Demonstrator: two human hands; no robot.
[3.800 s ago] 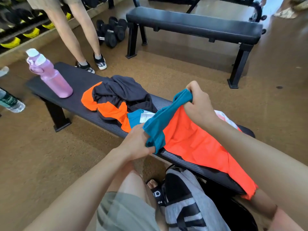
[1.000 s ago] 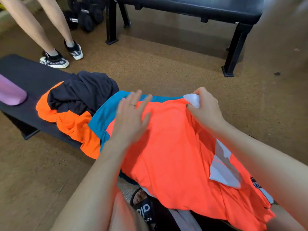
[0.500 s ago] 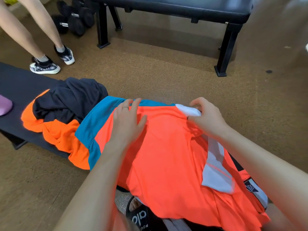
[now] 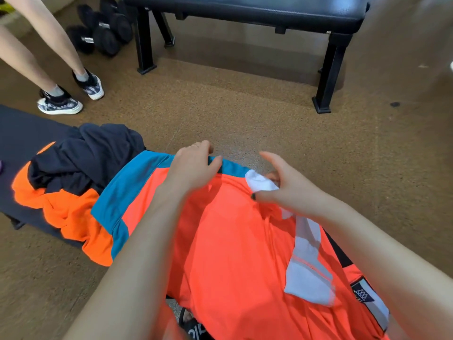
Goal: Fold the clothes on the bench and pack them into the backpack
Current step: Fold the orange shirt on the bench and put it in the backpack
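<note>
A smooth, thin coral-orange garment with a teal band and white panel (image 4: 228, 246) lies spread over the dark padded tabletop (image 4: 22, 133). The left hand (image 4: 193, 168) curls its grip over the teal edge; the right hand (image 4: 289, 190) pinches the white fabric. A crumpled navy-and-orange garment (image 4: 73, 168) lies beside it, above speckled brown flooring (image 4: 220, 114).

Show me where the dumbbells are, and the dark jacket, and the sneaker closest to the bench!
dumbbells (image 4: 103, 36), head view, on the black end weight of the middle one.
dark jacket (image 4: 83, 158), head view, on its crumpled navy part.
sneaker (image 4: 60, 105), head view, on the patterned side near the laces.
</note>
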